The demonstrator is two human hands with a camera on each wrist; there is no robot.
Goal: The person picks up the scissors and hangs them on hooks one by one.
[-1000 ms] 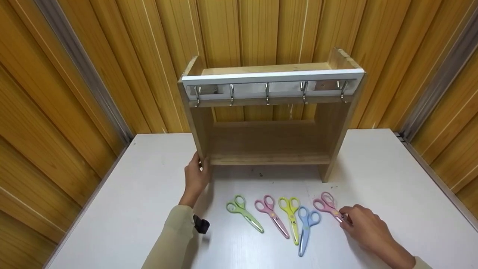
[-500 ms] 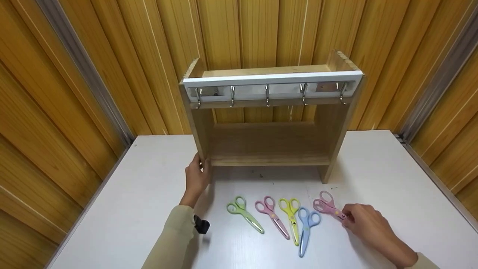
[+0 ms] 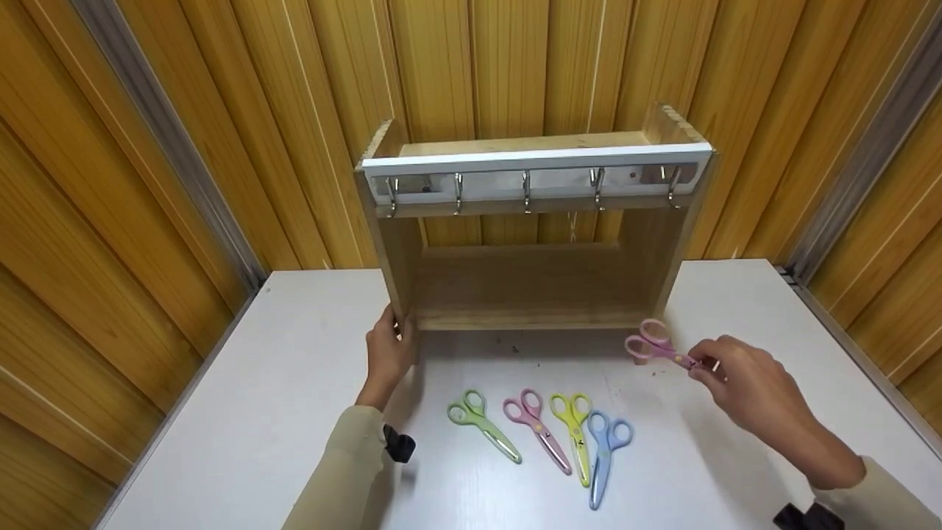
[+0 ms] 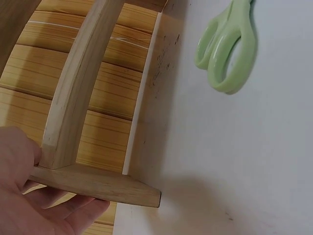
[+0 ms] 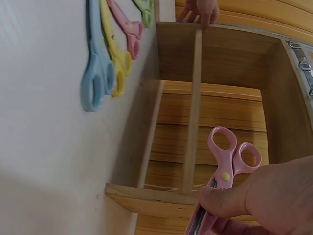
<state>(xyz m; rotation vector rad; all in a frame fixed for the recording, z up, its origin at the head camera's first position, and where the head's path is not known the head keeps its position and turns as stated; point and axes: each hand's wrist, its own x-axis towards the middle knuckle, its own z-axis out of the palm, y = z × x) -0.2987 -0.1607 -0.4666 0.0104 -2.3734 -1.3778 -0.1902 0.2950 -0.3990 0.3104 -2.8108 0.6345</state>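
My right hand (image 3: 758,383) pinches a pair of pink scissors (image 3: 662,350) by the blade end, handle loops pointing away toward the rack. In the right wrist view the thumb lies across the scissors (image 5: 226,169) just below the yellow pivot dot. At the left, my left hand (image 3: 388,353) grips the lower side panel of a wooden rack (image 3: 530,322); the left wrist view has its fingers curled under the panel (image 4: 107,185). Along the rack's top front runs a white rail with several metal hooks (image 3: 527,190), which carry nothing.
On the white table (image 3: 294,412) in front of the rack lie green scissors (image 3: 482,423), a second pink pair (image 3: 537,427), yellow scissors (image 3: 572,434) and blue scissors (image 3: 605,456). The yellow and blue pairs lie close together. Wood-patterned walls (image 3: 508,66) enclose the back and sides.
My right hand has lifted the pink scissors off the table and carried them up toward the rack's right leg. My left hand keeps its hold on the rack.
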